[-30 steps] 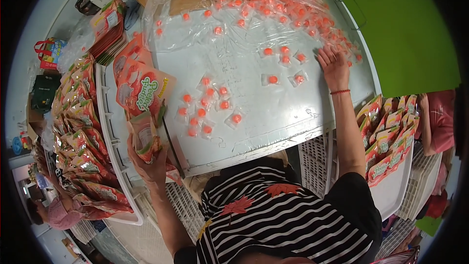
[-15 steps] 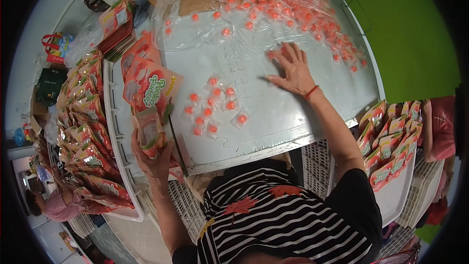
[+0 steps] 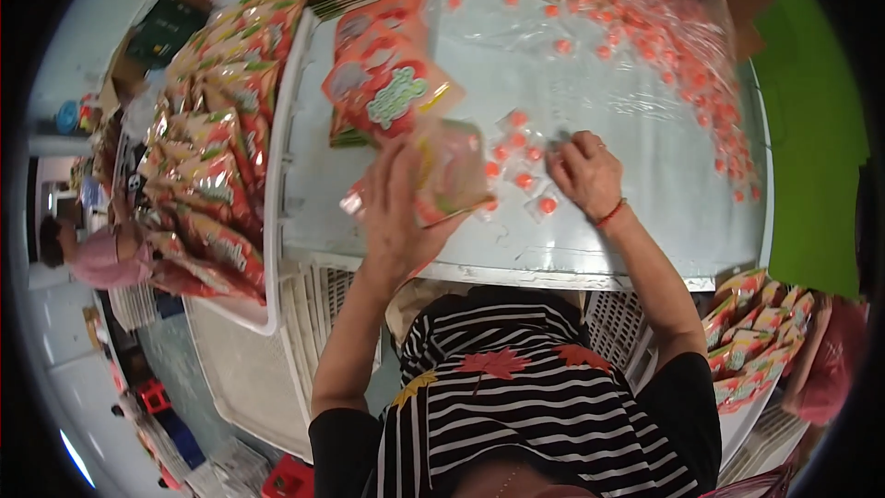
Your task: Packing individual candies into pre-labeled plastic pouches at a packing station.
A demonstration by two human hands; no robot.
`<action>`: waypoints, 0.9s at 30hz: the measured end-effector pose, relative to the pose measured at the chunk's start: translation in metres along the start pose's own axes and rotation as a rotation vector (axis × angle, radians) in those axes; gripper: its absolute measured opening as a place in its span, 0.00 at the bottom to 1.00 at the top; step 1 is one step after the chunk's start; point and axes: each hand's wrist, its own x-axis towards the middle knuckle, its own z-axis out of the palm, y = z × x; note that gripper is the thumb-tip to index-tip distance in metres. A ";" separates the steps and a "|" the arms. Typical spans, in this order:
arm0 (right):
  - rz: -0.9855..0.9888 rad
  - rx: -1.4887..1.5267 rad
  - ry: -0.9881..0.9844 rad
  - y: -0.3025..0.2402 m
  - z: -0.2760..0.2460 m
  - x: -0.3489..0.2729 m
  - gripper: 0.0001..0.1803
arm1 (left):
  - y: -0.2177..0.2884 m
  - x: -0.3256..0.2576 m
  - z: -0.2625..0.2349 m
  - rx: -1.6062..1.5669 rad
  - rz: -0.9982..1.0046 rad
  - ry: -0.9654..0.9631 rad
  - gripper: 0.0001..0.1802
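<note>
Pouch and wrapped sweets, seen from above. The left hand (image 3: 396,212), left of centre in the frame, is closed around the near side of a printed pouch (image 3: 452,171); the pouch leans to the right and is blurred, so how widely its mouth stands open cannot be told. The right hand (image 3: 588,175), right of centre, is half curled with its back upward, just beside a small cluster of wrapped sweets (image 3: 519,140) in the middle of the frame; whether its fingers hide a sweet cannot be told. The step in hand appears to be bringing this cluster to the pouch. To do it well, the left hand should probably hold the pouch steady and low over the table (image 3: 710,231), mouth spread toward the sweets, while the right hand sweeps with fingers together, so that none slips past. The flat pouches (image 3: 392,92) above the left hand and the large heap of sweets (image 3: 678,65) at upper right, partly under clear plastic (image 3: 470,14), are best left undisturbed
</note>
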 end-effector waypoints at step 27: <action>0.538 0.662 -0.124 -0.096 -0.016 0.092 0.10 | -0.005 0.001 0.030 0.121 -0.029 0.053 0.53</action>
